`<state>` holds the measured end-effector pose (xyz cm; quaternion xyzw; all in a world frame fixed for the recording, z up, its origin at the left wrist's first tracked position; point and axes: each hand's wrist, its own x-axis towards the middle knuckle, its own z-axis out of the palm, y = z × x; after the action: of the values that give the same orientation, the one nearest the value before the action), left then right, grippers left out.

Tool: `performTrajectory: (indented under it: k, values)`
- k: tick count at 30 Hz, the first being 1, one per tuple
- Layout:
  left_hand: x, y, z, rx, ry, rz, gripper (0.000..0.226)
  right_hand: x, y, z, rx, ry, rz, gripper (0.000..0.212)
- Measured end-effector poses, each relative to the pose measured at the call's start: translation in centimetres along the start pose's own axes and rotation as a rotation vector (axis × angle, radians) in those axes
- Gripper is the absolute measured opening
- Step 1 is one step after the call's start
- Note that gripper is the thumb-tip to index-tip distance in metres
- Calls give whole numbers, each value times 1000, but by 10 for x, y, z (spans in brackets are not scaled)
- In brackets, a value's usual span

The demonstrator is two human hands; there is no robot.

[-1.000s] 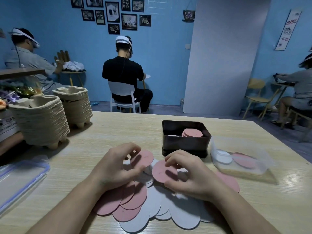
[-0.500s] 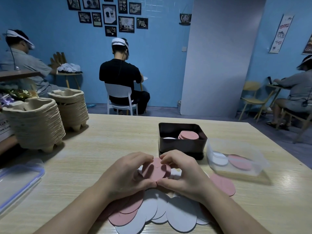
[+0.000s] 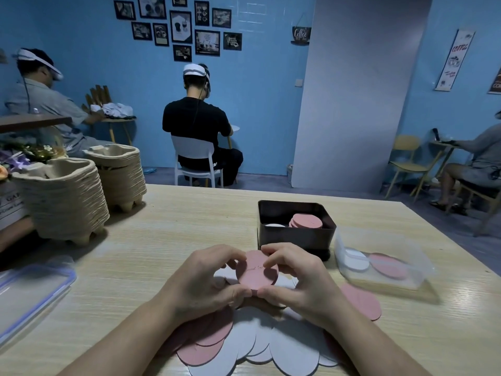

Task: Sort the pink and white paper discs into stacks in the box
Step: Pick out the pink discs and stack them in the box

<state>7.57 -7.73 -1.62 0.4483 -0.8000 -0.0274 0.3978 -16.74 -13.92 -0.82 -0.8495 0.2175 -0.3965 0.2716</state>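
We look down on a pale wood-grain surface [image 3: 189, 226] that fills the near half of the view. On its far left stand two tall stacks of pulp trays [image 3: 62, 202], one just behind the other. At the near left edge lies a clear lid with a blue rim [image 3: 29, 294].

On the right sits a clear plastic container [image 3: 385, 282] with one white and one pink disc lying flat in it. Just left of it, and a little farther away, stands the dark box [image 3: 295, 238]. Inside the box we see a stack of pink discs [image 3: 306, 221] on the right. A white disc [image 3: 274, 225] lies lower on the left, its stack mostly hidden by the wall.

Nearest to us, a loose pile of pink and white discs [image 3: 271, 346] fans out on the surface, overlapping one another. A single pink disc [image 3: 360, 299] lies at the pile's right side, near the clear container.

Above the pile, the left hand [image 3: 206, 283] and the right hand [image 3: 301, 278] meet in the middle. Their fingers [image 3: 273, 249] curl round a small stack of held pink discs [image 3: 256, 272], with thumbs at its near edge and fingertips at its far edge. The stack is lifted off the pile and tilted toward us, just short of the box's near wall.
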Motion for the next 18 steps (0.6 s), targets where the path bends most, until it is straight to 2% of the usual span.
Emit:
performTrajectory:
  k: [8, 12, 18]
  values:
    - [1, -6, 5, 27, 90, 69, 39, 1, 6, 4, -31, -21, 25, 36]
    - [0, -6, 7, 41, 122, 80, 46, 0, 4, 3, -57, -77, 12, 38]
    - [0, -8, 7, 37, 93, 73, 42, 0, 3, 2, -14, -50, 35, 29]
